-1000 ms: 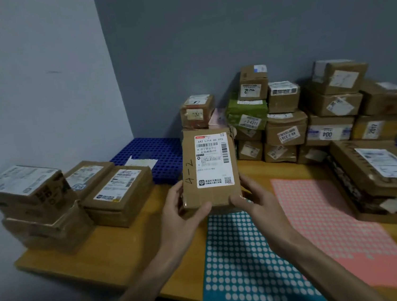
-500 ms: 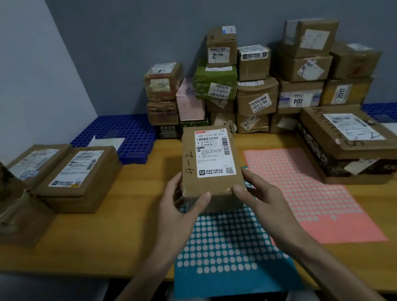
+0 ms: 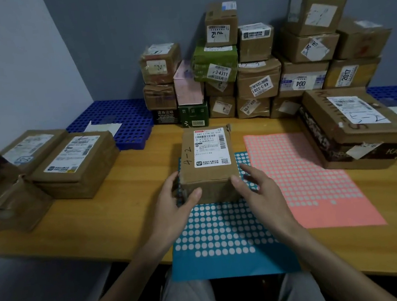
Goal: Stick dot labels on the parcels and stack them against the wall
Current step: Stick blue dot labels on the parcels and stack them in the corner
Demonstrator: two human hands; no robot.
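A brown cardboard parcel point(image 3: 207, 149) marked "4-2", with a white shipping label on top, sits on the far end of a blue dot-label sheet point(image 3: 222, 234). My left hand point(image 3: 174, 207) grips its near left corner, thumb on the front face. The fingers of my right hand point(image 3: 261, 192) are spread beside the near right corner, and only the thumb touches the box. A pink dot-label sheet point(image 3: 306, 175) lies to the right. Several labelled parcels point(image 3: 258, 79) are stacked against the grey back wall.
The wooden table point(image 3: 102, 223) carries flat brown parcels point(image 3: 75, 164) at the left and a large flat box point(image 3: 353, 127) at the right. A blue grid pallet point(image 3: 114, 115) lies along the wall behind them.
The parcel came down from being held up in both hands onto the blue sheet. My right hand has loosened and spread its fingers. The view tilted downward.
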